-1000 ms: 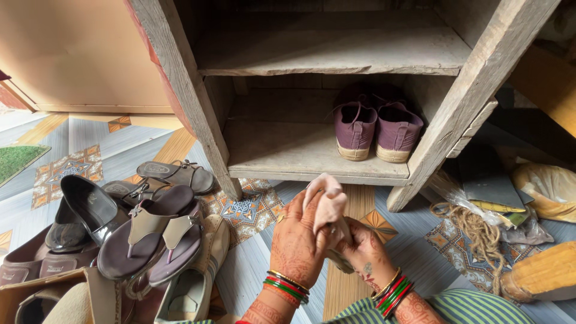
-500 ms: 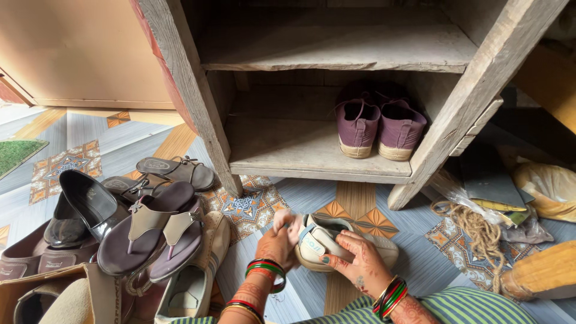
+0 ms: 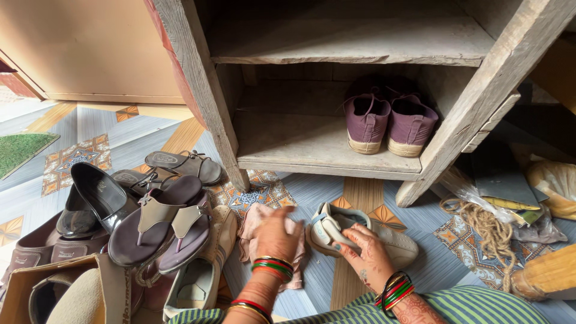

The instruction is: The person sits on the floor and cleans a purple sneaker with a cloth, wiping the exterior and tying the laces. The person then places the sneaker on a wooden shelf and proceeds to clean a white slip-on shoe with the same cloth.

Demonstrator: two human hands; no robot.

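My left hand (image 3: 277,235) lies flat on a pale pink cloth (image 3: 254,226) spread on the tiled floor. My right hand (image 3: 364,252) grips a cream shoe (image 3: 396,243) with a light blue strap, which rests on the floor just right of the cloth. Both wrists wear red and green bangles. A wooden shoe rack (image 3: 312,157) stands in front of me, with a pair of purple shoes (image 3: 385,122) on the right of its lower shelf.
A heap of footwear lies at the left: brown sandals (image 3: 161,221), a black shoe (image 3: 99,192), a beige shoe (image 3: 203,270), and a cardboard box (image 3: 42,294). A coil of rope (image 3: 489,231) and plastic bags (image 3: 555,186) sit at the right.
The pink cloth went from both hands, raised before the rack, down to the floor under my left hand. My right hand took hold of the cream shoe on the floor.
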